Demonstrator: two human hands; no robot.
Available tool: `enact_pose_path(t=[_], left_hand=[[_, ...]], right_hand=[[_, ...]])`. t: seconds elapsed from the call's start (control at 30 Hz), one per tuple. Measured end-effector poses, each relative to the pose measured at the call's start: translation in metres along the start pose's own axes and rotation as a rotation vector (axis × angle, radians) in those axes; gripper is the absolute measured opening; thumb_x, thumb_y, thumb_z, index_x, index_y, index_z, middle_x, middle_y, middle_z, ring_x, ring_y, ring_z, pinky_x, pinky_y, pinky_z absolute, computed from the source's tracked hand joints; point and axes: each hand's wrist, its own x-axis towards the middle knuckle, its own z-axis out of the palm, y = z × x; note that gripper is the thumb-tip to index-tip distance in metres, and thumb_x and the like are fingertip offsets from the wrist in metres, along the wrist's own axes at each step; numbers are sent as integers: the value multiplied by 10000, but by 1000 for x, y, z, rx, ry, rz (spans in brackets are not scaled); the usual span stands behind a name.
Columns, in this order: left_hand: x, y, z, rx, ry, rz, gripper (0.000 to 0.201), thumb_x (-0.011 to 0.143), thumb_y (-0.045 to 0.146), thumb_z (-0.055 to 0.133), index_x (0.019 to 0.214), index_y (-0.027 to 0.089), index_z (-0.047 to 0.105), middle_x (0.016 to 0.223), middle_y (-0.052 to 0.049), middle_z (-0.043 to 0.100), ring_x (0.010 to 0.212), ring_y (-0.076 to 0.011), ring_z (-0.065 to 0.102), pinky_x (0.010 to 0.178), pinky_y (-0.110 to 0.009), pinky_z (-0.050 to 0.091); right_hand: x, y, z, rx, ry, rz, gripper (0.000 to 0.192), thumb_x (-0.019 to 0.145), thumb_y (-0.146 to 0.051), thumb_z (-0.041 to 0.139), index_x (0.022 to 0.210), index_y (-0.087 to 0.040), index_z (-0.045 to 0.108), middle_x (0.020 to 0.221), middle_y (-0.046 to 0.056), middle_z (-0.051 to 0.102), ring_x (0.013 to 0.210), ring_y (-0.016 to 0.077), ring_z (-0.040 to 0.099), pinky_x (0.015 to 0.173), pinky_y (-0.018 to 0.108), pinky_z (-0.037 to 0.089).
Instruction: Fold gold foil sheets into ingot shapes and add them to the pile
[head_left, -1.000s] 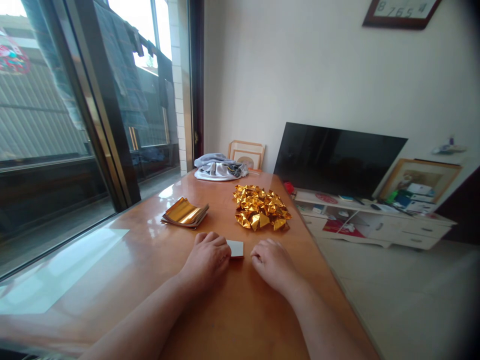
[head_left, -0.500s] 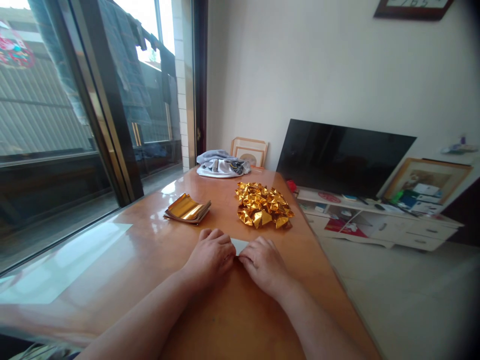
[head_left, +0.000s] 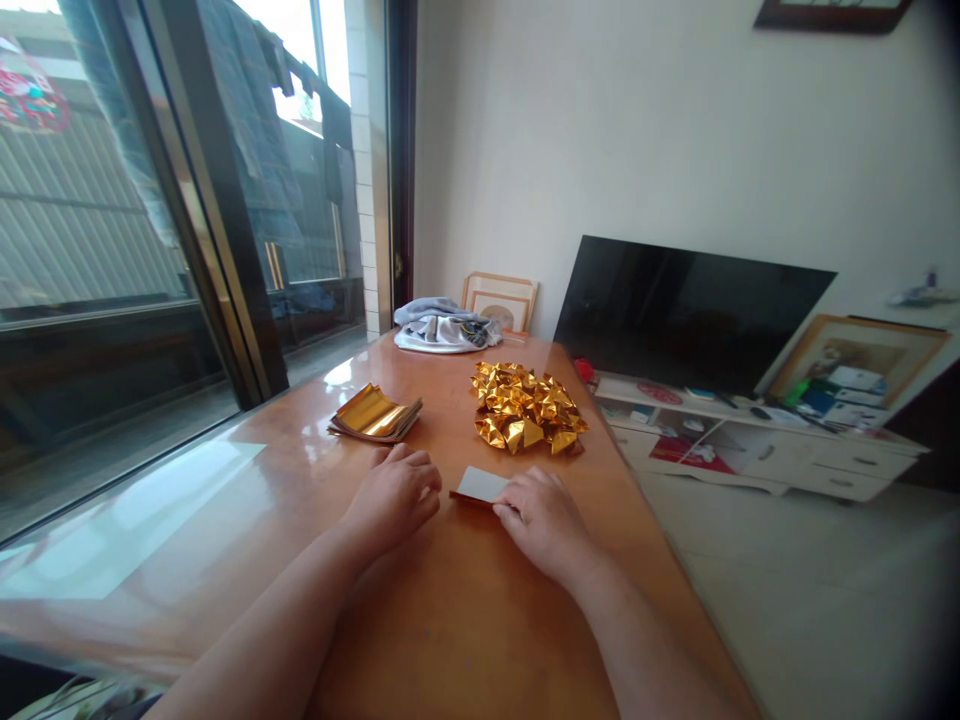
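A sheet of gold foil paper, pale side up with a gold strip along its near edge, lies on the wooden table. My right hand pinches the right end of this sheet between thumb and fingers. To the left of the paper, apart from it, is my left hand, its fingers loosely bent and holding nothing. A stack of gold foil sheets sits just beyond my left hand. Farther off on the right, folded gold foil pieces form a heap.
A bundle of grey and white cloth rests at the table's far end, before a leaning picture frame. Past the table's right edge stands a white cabinet under a large black television. A glass sliding door runs along the left.
My left hand has let go of the paper and moved left, towards the foil stack. The right hand has shifted slightly right, still on the sheet, so more of the paper shows.
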Motion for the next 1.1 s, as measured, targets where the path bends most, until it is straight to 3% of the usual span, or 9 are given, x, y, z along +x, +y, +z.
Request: enact_pose_path(t=[0.13,0.27,0.43,0.5,0.57,0.7,0.8,1.0,1.1], left_hand=[[1,-3,3,-28,42,-107,115,835,215,576,808,234,687,879,-21,696,922,-243,577,829,-368,327],[3,12,15,-189,-28,-192,130,855,219,543,781,221,650,794,-6,694,803,-202,599,722,-310,327],[5,28,23,-361,-108,-304,426,932,568,510,741,211,645,732,-10,692,701,-194,595,652,-299,308],[6,29,25,-408,-112,-350,460,910,615,522,739,207,646,705,-8,678,691,-197,593,645,-296,318],[7,27,28,-521,-97,-376,402,884,573,572,757,200,652,712,-6,671,700,-196,594,639,-287,341],[10,24,34,-979,-115,-325,152,820,311,605,848,174,665,797,-5,679,726,-171,596,643,-256,411],[11,25,31,-1205,-147,-330,132,761,211,586,862,161,655,795,-1,668,694,-147,582,639,-242,434],[6,31,16,-1368,-258,-495,149,774,289,613,870,176,621,670,25,589,556,-117,509,539,-227,374],[4,30,11,-1310,-345,-489,179,801,334,633,864,167,635,654,34,558,544,-107,455,514,-226,314]], right_hand=[[1,1,1,-43,60,68,188,942,-245,589,781,-221,684,844,25,676,879,190,564,782,310,347],[0,-10,7,-77,115,81,159,913,-198,577,777,-219,656,817,29,663,837,188,576,727,313,332],[-2,-29,15,-90,168,64,160,915,-191,565,782,-229,646,816,31,670,809,195,586,689,323,322],[-3,-36,18,-82,188,47,174,922,-181,554,781,-231,643,818,28,676,806,197,589,689,325,326],[-4,-40,20,-60,197,30,176,918,-165,558,779,-231,642,822,25,681,813,198,593,695,325,334],[-6,-45,20,61,166,-1,136,915,-285,639,789,-237,658,819,17,682,813,197,601,695,309,362],[-7,-42,15,193,162,6,199,935,-396,636,814,-245,678,794,8,668,785,185,597,691,291,391],[-1,-18,3,347,380,86,155,945,-303,566,924,-224,698,926,44,680,935,210,613,841,321,452],[3,-8,5,490,359,159,192,901,-297,601,1037,-217,710,1039,60,699,1023,230,625,920,353,468]])
